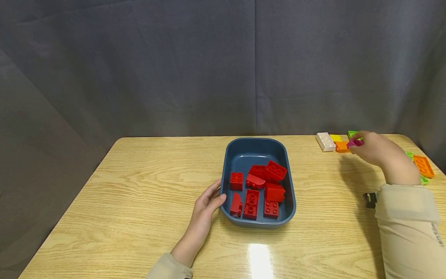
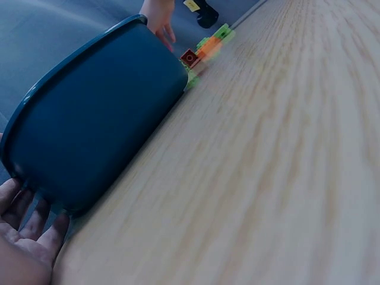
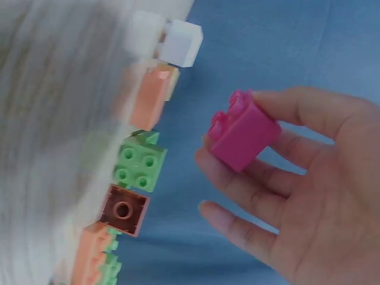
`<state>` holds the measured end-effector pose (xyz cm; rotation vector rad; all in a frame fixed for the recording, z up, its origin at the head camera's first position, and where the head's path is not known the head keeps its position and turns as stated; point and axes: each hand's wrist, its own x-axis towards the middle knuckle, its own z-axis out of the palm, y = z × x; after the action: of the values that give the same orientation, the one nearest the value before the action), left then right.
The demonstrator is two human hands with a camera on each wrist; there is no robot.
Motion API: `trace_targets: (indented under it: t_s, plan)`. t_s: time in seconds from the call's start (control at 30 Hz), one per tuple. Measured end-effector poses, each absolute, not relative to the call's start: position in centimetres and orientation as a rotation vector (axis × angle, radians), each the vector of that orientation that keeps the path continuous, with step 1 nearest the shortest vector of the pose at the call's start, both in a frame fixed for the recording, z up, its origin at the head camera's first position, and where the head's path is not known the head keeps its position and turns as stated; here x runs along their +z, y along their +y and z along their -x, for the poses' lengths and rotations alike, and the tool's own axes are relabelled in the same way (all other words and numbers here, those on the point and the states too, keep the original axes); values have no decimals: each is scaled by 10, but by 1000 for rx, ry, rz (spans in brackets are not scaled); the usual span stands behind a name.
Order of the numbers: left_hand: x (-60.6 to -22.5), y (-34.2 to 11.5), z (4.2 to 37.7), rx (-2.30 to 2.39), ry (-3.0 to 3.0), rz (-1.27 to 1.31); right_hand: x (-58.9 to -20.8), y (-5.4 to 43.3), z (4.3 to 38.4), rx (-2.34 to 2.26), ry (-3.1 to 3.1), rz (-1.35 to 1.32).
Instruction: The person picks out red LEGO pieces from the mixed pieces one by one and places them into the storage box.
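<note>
Between thumb and fingers, my right hand [image 1: 378,149] pinches a magenta toy brick [image 3: 246,133], with the studs showing in the right wrist view. That hand is over the far right of the table, close to an orange brick [image 1: 342,147] and a green one [image 1: 352,133]. My left hand [image 1: 203,211] rests against the left side of a blue bin [image 1: 258,223], fingers extended along its wall and thumb at the rim. Several red bricks [image 1: 236,181], some rectangular and some with curved tops, lie loose inside the bin.
A white brick [image 1: 325,142] and a yellow brick [image 1: 336,138] lie at the table's back edge. Past the right wrist are another orange brick [image 1: 423,166] and green pieces. A brown brick [image 3: 123,209] shows among them. Dark cloth [image 1: 188,69] hangs behind the table.
</note>
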<state>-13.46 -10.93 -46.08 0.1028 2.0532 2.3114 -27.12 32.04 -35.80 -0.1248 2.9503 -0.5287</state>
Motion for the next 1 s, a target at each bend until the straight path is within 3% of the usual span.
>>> trace_targets:
  t_s: [1.0]
  plan:
    - [-461, -108, 134, 2328, 2049, -101, -325, 247, 249, -439, 3129, 410]
